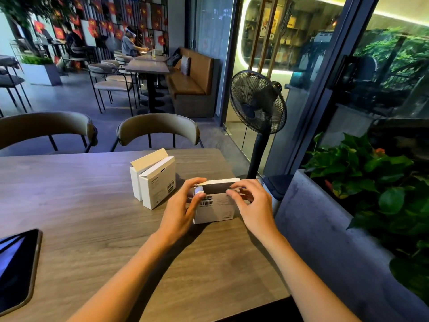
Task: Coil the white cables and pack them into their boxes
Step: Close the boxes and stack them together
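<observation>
Tablet: a dark screen at the near left edge of the wooden table, cut off by the frame and well apart from our work.
Standing boxes: two white boxes upright side by side left of centre, touching each other; the far one has its top flap open, the near one looks closed. We cannot see inside either.
Left hand: curled round the left end of the box in hand, thumb on its near face, fingertips up at the top left corner.
Box in hand: white, resting on the table right of centre, long axis running left to right, between our two hands, its top flap raised on the far side.
Right hand: fingers bent at the top right corner of the box, pinching at the opening there.
Key relation: the opening faces up and lies directly under both sets of fingertips, so we judge that closing or tucking the flap calls for a short push down; neither hand is nearer.
Hidden: no white cable shows anywhere; whether one is coiled inside we cannot tell, as the opening is dark and partly covered by fingers.
</observation>
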### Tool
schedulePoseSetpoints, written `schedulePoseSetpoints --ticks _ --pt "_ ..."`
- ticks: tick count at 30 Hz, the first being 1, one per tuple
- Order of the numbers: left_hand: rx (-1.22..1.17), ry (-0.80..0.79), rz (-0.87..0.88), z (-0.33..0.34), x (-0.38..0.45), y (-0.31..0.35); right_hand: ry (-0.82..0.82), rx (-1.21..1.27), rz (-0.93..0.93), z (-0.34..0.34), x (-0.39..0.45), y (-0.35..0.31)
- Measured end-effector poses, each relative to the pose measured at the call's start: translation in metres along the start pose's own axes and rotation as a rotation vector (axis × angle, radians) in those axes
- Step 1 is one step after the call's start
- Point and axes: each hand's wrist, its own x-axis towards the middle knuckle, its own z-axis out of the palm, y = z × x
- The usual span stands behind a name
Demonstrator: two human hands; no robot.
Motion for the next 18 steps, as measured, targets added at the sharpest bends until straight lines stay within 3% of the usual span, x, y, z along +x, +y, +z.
schedulePoseSetpoints --ticks 5,9,14,18 --pt "0.046 0.057 -0.022 0.002 0.001 0.005 0.0 0.231 0.131 -0.002 0.0 -0.006" --pt "0.033 0.054 0.001 0.003 -0.001 0.005 -0.035 0.078 0.014 0.001 0.004 0.004" --pt "-0.028 0.06 -0.013 0.001 -0.001 0.006 0.035 -0.095 -0.161 0.004 0.008 0.008" --pt "-0.002 0.064 0.007 -0.004 -0.001 0.005 -0.004 -0.068 -0.226 0.005 0.005 0.01"
